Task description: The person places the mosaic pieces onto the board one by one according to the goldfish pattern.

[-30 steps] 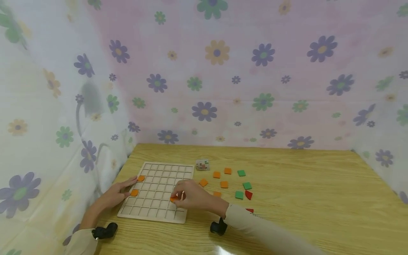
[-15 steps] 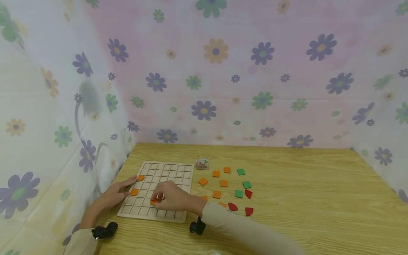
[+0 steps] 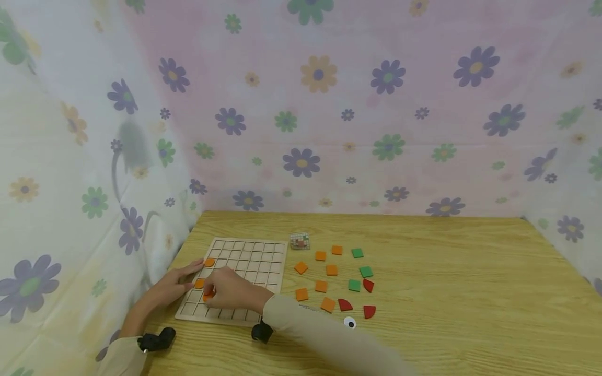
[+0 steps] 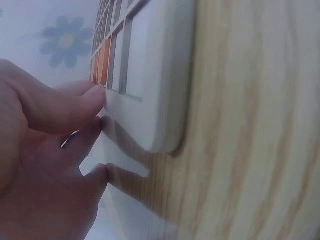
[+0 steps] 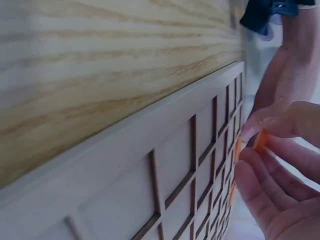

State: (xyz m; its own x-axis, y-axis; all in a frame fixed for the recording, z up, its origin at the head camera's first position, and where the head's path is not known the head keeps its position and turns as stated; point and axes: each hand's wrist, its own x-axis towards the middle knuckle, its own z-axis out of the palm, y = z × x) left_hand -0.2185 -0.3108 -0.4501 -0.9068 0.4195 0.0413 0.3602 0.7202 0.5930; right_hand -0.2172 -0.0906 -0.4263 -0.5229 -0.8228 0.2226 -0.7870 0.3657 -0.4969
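Note:
My right hand (image 3: 233, 289) pinches a small orange tile (image 5: 260, 140) between thumb and fingers, low over the left part of a pale wooden grid board (image 3: 260, 256). In the head view the fingers partly cover that tile. Two more orange pieces with rounded edges lie in the leftmost column: one farther back (image 3: 209, 262) and one nearer (image 3: 199, 283), close by the pinching fingers. My left hand (image 3: 170, 286) rests at the board's left edge, fingers extended. The left wrist view shows its thumb at the board's corner beside the orange pieces.
Several orange square tiles (image 3: 331, 270), green squares (image 3: 366, 271) and red quarter-round pieces (image 3: 369, 312) lie right of the board. A small patterned grid card (image 3: 299, 241) is at its back right corner. A white disc with a black dot (image 3: 349, 323) lies near the right sleeve.
My right hand has moved left across the board with the orange tile, from its right side to near the left column. The left hand has stayed at the edge.

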